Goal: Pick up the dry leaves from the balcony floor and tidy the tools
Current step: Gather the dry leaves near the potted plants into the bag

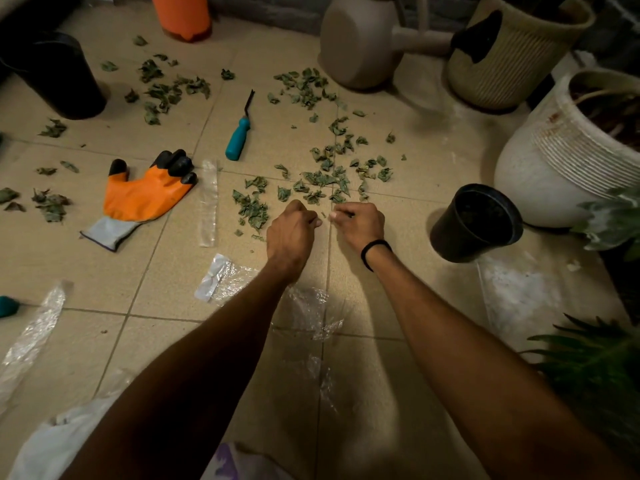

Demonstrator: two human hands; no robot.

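Over on the far left, a tall black pot (57, 74) stands on the tiled floor (166, 285), with dry leaves (166, 88) scattered just beside it and more bits down the left edge. Next along, an orange and black glove (142, 199) lies flat, palm up, and a strip of clear plastic (209, 202) sits just right of it. Beyond that, a small hand fork with a teal handle (239, 136) rests alone on the tiles, well apart from both hands. Centre now: the left hand (292, 233) is down at the floor, fingers curled in together and tips pinched, right at the near edge of the main leaf patch; whether a leaf is caught in there, I cannot tell. The right hand (360, 225), a black band at the wrist, sits just beside it, fingertips pinched too, almost meeting the left. The thickest leaves lie just ahead of both hands. Crumpled clear wrap (304, 306) lies under the forearms. To the right, a small black pot (476, 223) stands near the right hand, then a big white planter (554, 161).
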